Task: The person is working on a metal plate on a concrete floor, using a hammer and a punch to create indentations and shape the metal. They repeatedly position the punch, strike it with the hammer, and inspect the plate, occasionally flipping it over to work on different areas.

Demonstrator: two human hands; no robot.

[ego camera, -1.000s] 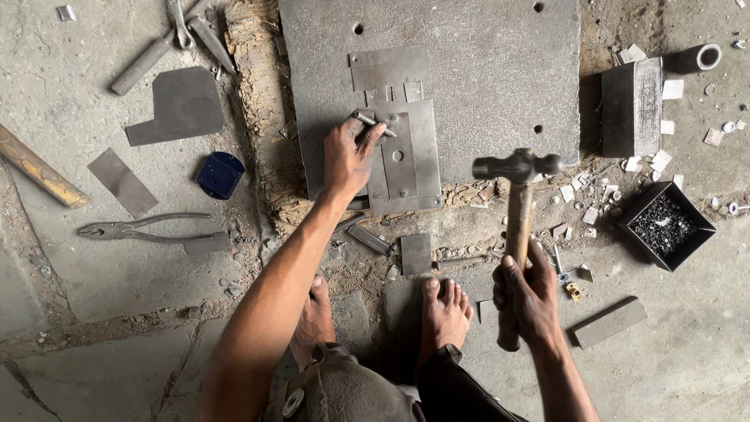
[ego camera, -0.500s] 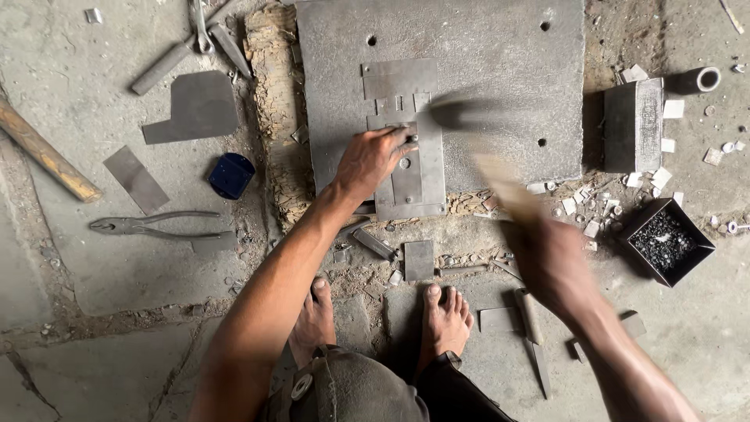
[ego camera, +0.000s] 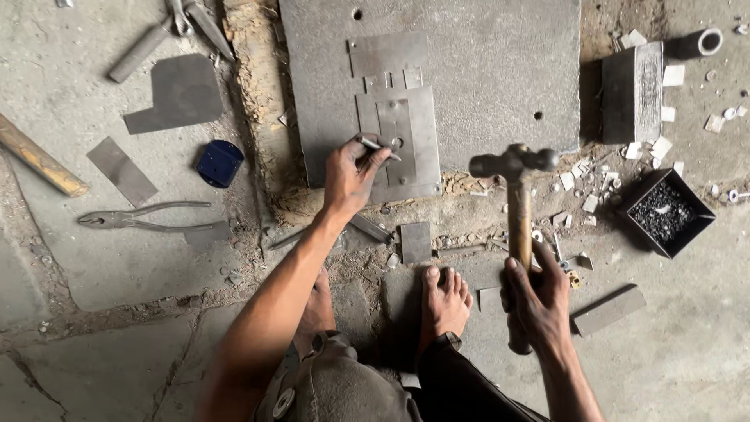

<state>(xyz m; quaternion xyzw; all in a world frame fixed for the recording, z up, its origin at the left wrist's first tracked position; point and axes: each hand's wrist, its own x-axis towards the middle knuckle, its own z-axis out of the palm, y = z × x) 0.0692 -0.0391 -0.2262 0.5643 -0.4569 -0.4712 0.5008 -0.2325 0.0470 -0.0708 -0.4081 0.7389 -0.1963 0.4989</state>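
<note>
Half a second back the hammer (ego camera: 513,176) was a blur swinging down at the work; now it is drawn back and stands sharp, its dark double-faced head just off the lower right corner of the big steel plate (ego camera: 484,70). The right hand (ego camera: 537,297) has its fingers wrapped tight round the lower end of the wooden handle, well below that plate. The left hand (ego camera: 351,176) has barely shifted: at the plate's lower edge it pinches a small metal punch (ego camera: 378,145) between thumb and fingertips, the tip lying over a stack of cut sheet-metal pieces (ego camera: 398,133) that rests on the plate's lower middle.

Just below the plate lie wood shavings, a small grey metal rectangle (ego camera: 416,241) and a bare foot (ego camera: 444,301). Right of the plate stands a steel block (ego camera: 634,92), with a short pipe (ego camera: 699,43) just beyond it; pale offcuts (ego camera: 625,156) are scattered round them. Lower right of the plate sits a black square tray (ego camera: 664,212) of small dark parts, and below that a flat grey bar (ego camera: 609,310). Left of the plate lie a blue tin lid (ego camera: 219,162), a dark sheet cutout (ego camera: 181,92), a small grey sheet strip (ego camera: 121,170), pliers (ego camera: 144,219), tin snips (ego camera: 168,31) and, farthest out, a wooden handle (ego camera: 39,159).
</note>
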